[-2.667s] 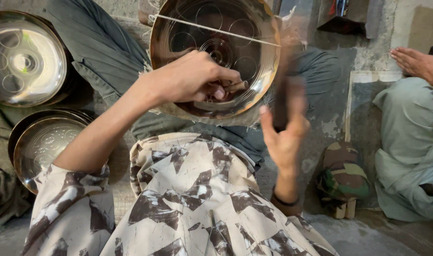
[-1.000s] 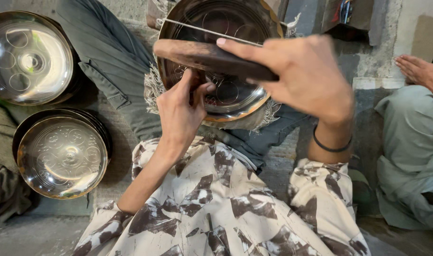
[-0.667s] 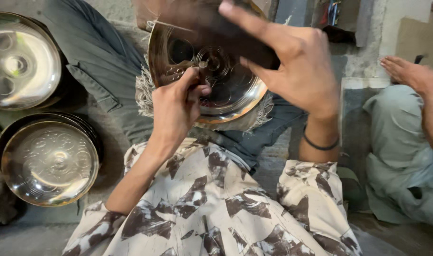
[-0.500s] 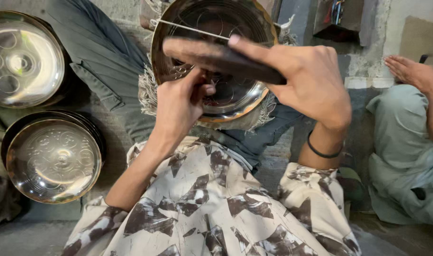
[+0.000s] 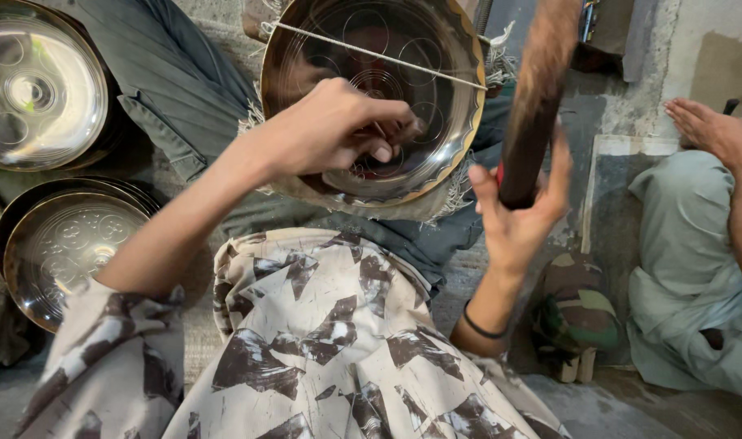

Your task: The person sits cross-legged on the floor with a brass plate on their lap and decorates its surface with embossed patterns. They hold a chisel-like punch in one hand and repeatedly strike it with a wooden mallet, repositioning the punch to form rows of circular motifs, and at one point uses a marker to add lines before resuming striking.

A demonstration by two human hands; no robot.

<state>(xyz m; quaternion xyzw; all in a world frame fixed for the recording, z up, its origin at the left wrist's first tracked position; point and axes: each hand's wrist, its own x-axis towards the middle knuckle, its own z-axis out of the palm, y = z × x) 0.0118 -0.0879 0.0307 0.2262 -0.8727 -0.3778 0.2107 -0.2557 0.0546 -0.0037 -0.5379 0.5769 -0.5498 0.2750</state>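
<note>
A round brass tray [image 5: 436, 73] with engraved circles leans in front of me on a frayed cloth over my lap. My left hand [image 5: 330, 130] rests on the tray's lower inside, fingers pinched around a small tool that is mostly hidden. To the right of the tray my right hand [image 5: 521, 215] grips a dark wooden mallet [image 5: 533, 106], raised upright and blurred. A thin metal rod [image 5: 371, 53] lies across the tray's upper part.
Two more engraved metal trays [image 5: 38, 89] [image 5: 70, 244] lie at the left. Another person sits at the right, with a foot [image 5: 712, 126] and grey-green clothing [image 5: 688, 268] in view. A camouflage-patterned object [image 5: 578, 313] lies on the floor by my right elbow.
My right hand has swung the mallet from lying across the tray's front up and out to the right, now upright. My left hand stays on the tray.
</note>
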